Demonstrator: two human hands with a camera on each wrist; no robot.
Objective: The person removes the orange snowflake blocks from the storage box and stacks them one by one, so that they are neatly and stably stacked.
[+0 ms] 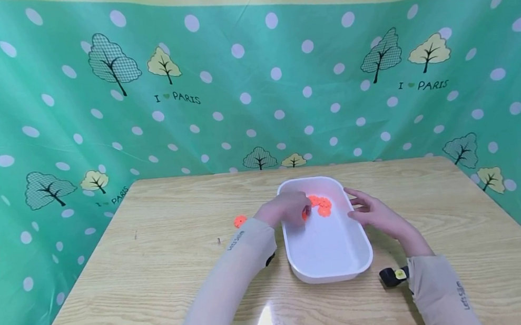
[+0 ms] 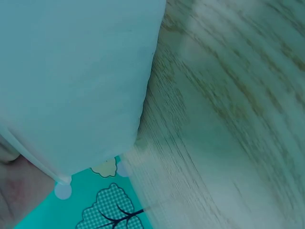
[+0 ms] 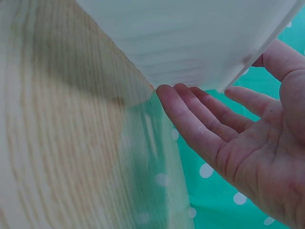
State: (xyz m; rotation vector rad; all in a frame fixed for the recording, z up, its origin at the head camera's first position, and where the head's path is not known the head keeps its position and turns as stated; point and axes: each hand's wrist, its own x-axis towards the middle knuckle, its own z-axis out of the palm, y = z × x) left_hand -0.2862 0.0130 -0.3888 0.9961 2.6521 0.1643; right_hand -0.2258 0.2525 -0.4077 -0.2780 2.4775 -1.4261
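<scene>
Head view: tub (image 1: 329, 250); wooden table (image 1: 175, 214); green cloth (image 1: 225, 81)

- Left sleeve (image 1: 226, 293): pale beige, smooth, close along the forearm, looser and creased near the cuff.
- Right sleeve (image 1: 441, 292): the same pale beige, wrinkled at its gathered cuff.
- Dark "Lets Slim" lettering (image 1: 236, 241) printed on both sleeves.
- Right wrist: a chunky black device (image 1: 389, 277) with a yellow label (image 1: 400, 274).
- Left wrist: a small black part (image 1: 270, 260) showing below the cuff.
- Right grip (image 3: 257, 138): bare, palm creased.
</scene>
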